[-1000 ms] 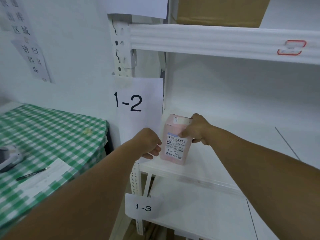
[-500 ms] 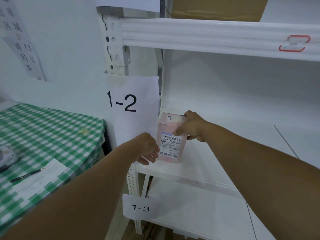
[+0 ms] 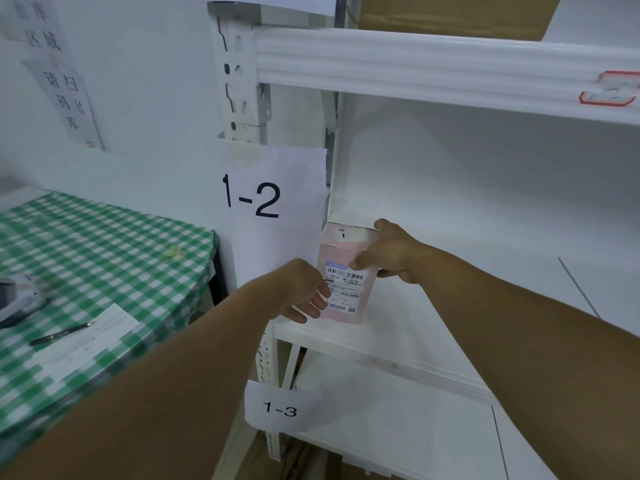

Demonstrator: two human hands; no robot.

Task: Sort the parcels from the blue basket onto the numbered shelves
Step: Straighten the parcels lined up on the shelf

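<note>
A small pink parcel box [image 3: 346,251] with a white barcode label stands upright at the left front corner of the white shelf [image 3: 398,344] marked by a paper sign 1-2 [image 3: 273,202]. My right hand [image 3: 391,252] grips its upper right side, thumb on the front face. My left hand [image 3: 301,289] holds its lower left edge with curled fingers. The blue basket is out of view.
The shelf below carries a paper sign 1-3 [image 3: 280,408]. A brown carton [image 3: 450,12] sits on the shelf above. To the left is a table with a green checked cloth [image 3: 86,265], holding a pen [image 3: 60,334], a paper sheet and a scanner [image 3: 17,299].
Both hands stay on the pink box on the 1-2 shelf. The box sits a little further in at the shelf's left corner, and the view has shifted slightly.
</note>
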